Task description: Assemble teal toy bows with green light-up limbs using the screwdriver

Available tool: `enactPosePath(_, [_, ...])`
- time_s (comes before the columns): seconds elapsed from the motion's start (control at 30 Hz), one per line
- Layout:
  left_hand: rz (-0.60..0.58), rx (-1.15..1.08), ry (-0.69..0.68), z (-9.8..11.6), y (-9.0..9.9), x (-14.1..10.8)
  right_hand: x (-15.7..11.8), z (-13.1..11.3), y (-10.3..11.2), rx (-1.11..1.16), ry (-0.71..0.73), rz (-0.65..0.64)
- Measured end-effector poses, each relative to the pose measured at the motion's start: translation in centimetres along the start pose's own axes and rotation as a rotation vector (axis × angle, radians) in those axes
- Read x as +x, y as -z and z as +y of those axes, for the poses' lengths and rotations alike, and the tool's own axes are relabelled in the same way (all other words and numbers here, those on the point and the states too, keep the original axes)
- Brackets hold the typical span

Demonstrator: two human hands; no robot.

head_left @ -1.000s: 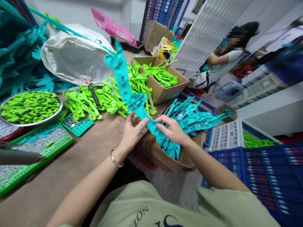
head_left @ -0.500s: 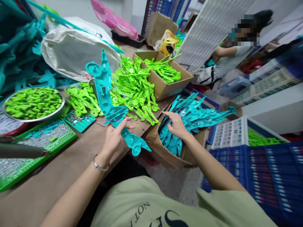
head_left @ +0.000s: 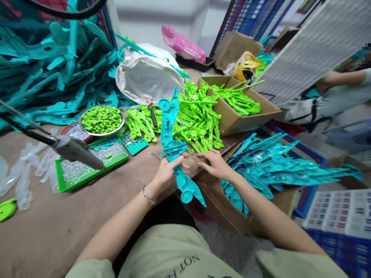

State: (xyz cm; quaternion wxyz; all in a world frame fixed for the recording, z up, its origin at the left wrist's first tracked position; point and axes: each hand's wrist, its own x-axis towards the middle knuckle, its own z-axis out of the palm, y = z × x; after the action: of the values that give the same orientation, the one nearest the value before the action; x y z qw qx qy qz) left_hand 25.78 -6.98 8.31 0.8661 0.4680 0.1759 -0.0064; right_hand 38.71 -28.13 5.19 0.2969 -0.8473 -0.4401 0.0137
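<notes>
My left hand (head_left: 168,172) grips a long turquoise plastic shell (head_left: 169,133) around its lower middle, holding it upright and slightly tilted over the table edge. The shell has round lobes near both ends and pegs inside. Thin dark and reddish wires cross it just above my thumb. To its right, my right hand (head_left: 214,164) is open, fingers bent and a little apart, its fingertips close to the loose wire ends. Whether a fingertip touches a wire is too fine to make out. Beneath my right forearm, more turquoise shells (head_left: 261,158) fill a cardboard box (head_left: 216,197).
Lime-green plastic parts (head_left: 199,116) lie heaped behind the shell, beside a cardboard box (head_left: 240,125) of more. Leftward are a metal bowl (head_left: 123,125) of green pieces, a green tray (head_left: 62,181) of screws, and a grey tool (head_left: 75,150) above it. A person's arm (head_left: 342,79) shows at right.
My right hand has come from over the box of turquoise shells to beside the held shell. My left hand keeps its grip. The view has swung left, showing more of the table.
</notes>
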Motion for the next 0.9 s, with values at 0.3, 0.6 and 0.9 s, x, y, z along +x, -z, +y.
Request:
enactPosePath(0.3, [0.064, -0.027, 0.024, -0.7, 1.0, 0.3, 0.6, -0.5, 0.7, 0.315, -0.25, 0.085])
enactPosePath(0.6, [0.117, 0.011, 0.029, -0.9, 2.7, 0.2, 2.1, -1.6, 0.8, 0.224, -0.253, 0.233])
enactPosePath(0.9, [0.051, 0.02, -0.023, 1.9, 0.8, -1.0, -0.7, 1.7, 2.8, -0.001, -0.146, -0.114])
